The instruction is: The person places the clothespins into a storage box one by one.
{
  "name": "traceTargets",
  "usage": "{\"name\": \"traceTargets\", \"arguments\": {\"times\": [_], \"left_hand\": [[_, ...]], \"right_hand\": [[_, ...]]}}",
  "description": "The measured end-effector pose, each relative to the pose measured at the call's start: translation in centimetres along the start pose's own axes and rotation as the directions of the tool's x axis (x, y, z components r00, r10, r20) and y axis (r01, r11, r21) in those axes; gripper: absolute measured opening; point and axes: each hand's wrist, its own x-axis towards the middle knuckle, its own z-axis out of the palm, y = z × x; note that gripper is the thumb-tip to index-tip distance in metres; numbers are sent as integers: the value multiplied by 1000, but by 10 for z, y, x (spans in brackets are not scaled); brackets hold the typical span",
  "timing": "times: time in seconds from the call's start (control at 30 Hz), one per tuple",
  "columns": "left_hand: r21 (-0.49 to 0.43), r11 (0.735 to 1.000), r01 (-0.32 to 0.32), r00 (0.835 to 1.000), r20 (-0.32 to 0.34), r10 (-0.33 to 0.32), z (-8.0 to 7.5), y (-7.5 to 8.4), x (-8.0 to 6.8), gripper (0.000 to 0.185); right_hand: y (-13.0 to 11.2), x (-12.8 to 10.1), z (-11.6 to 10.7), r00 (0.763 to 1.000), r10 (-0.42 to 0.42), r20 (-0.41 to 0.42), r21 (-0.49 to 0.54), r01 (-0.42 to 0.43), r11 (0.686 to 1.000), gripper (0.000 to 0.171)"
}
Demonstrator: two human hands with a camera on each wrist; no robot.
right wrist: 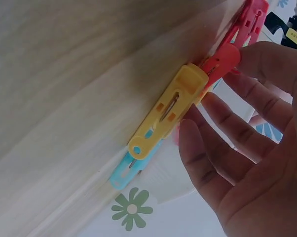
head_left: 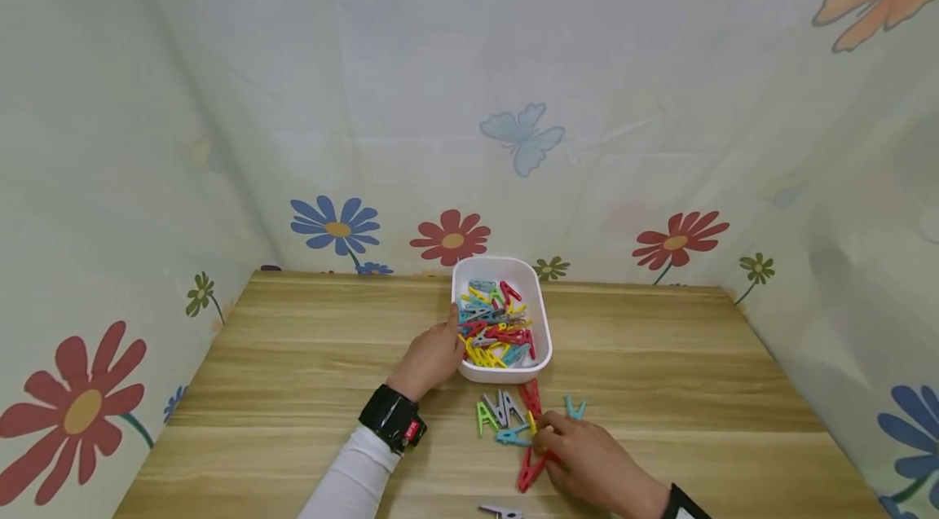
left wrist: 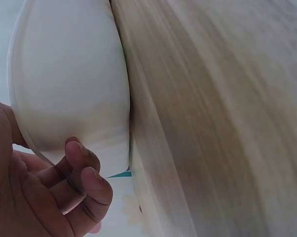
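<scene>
Steadying the white box (head_left: pixel 504 375), your left hand (head_left: pixel 433 356) holds its near-left side at the centre of the head view. In the left wrist view, lower left, your fingers (left wrist: pixel 96 185) are curled about the box's rim and outer wall. Inside the box lies a heap of clothespins (head_left: pixel 495 332) in red, yellow, blue, grey and green.

Your right hand (head_left: pixel 590 462), lower right of centre in the head view, has its fingers half bent at a yellow clothespin (right wrist: pixel 168 113). In the right wrist view this yellow clothespin fills the middle of the frame, overlapping a blue clothespin (right wrist: pixel 121 177) below it; a fingertip also meets a red clothespin (right wrist: pixel 222 61) toward the upper right. You cannot tell from these views whether the hand pinches either piece or only touches it.

About this hand, in the lower centre of the head view, loose pieces lie on the wooden table (head_left: pixel 293 356): a green clothespin (head_left: pixel 485 419) and grey clothespins (head_left: pixel 502 409) to its left, another red one just below the box, and a light-blue clothespin (head_left: pixel 575 406) just above the hand. A single grey piece (head_left: pixel 501 512) lies at the bottom edge. A flowered backdrop (head_left: pixel 411 152) rises across the upper frame.
</scene>
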Motion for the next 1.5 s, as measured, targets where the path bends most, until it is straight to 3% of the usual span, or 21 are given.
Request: {"name": "traceTargets", "arguments": {"times": [0.33,0.57,0.77,0.93,1.07,1.23,1.4,1.5], "left_hand": [[-18,1000,14,1000,17,-14,2,-1,0,66],[-14,1000,12,1000,12,-12,3,-2,1,66],[-15,1000,12,1000,12,-12,3,-1,1,66],[-26,1000,14,1000,7,-14,1,-1,0,66],[-27,1000,5,1000,2,-5,1,-1,0,66],[-36,999,0,1000,3,0,1,-1,-1,66],[-31,1000,-2,1000,-3,2,1,-1,0,66],[-22,1000,-2,1000,-5,2,0,-1,1,66]], "right_hand": [[-2,0,4,1000,-23,3,-11,23,1000,7],[-2,0,4,998,-47,-44,-11,47,999,3],[-4,1,-1,995,-49,-85,23,51,998,9],[0,5,-6,983,-86,-162,-23,83,996,9],[2,11,-15,978,-100,-182,-54,92,994,10],[4,21,-36,977,-105,-187,-20,103,994,12],[9,35,-59,952,-143,-271,-30,141,990,12],[15,46,-75,940,-126,-317,-62,112,992,13]]}}
